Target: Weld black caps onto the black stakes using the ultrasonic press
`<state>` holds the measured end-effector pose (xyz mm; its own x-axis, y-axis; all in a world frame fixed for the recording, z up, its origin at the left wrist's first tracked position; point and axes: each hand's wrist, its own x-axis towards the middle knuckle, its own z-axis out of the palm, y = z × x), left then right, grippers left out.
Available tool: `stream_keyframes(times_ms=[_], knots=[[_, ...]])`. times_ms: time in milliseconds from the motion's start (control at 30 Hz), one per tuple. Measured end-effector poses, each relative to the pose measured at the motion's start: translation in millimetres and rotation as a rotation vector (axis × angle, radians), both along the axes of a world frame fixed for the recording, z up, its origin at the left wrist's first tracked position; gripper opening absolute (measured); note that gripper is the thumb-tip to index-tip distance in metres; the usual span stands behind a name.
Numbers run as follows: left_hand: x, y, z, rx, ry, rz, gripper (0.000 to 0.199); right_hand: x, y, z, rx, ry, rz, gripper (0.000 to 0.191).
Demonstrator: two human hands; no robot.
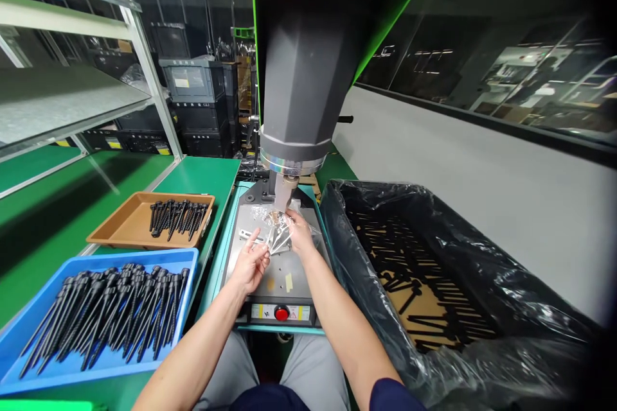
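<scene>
A crinkled clear plastic bag (280,241) is stretched between my two hands over the grey metal work plate (270,286). My left hand (249,266) pinches its lower left side with the thumb and curled fingers, while the index finger points forward. On the other side, my right hand (299,233) grips the bag close to the tip of the metal press horn (284,192). Glare on the plastic makes it hard to tell what, if anything, is inside. Beside my left fingers lies a slotted metal bar (250,236) on the plate.
The grey press head (301,70) hangs over the plate, with a red button (281,313) at the front. Left are a blue tray (139,255) and a brown tray (137,205) of black screw-like parts. Right, a black-lined box (357,282) holds more.
</scene>
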<state>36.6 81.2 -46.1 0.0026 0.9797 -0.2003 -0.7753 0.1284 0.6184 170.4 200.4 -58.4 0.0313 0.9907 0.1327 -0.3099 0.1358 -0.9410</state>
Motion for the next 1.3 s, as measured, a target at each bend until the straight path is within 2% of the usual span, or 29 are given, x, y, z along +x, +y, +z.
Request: stream_keyframes(times_ms=[100,333,533,633,767,867,1033,1300], knots=[[-1.7,0.3,-0.7,0.004,0.004,0.013,0.074,0.6,1.2,-2.6,-0.030,0.045,0.006,0.035],[-8.6,1.9,2.0,0.001,0.023,0.045,0.076,6.6,11.3,-7.8,-0.187,0.350,-0.017,0.030],[-13.5,19.1,4.2,0.029,0.088,0.066,0.081,13.0,42.5,8.0,-0.306,0.545,0.052,0.022],[-19.2,35.0,10.3,0.064,0.124,0.081,0.085,18.7,56.9,22.5,-0.261,0.629,0.158,0.019],[-25.8,55.4,23.0,0.080,0.176,0.114,0.086,23.4,67.6,32.6,-0.130,0.723,0.220,0.027],[-27.7,65.5,28.4,0.073,0.223,0.135,0.088,20.9,73.7,25.3,-0.169,0.725,0.221,0.027],[-27.9,71.5,25.7,0.034,0.269,0.124,0.096,19.9,77.6,7.1,-0.306,0.707,0.180,0.016],[-26.1,66.7,19.4,0.002,0.261,0.084,0.093,37.0,51.1,6.1,-0.318,0.797,0.217,0.008]])
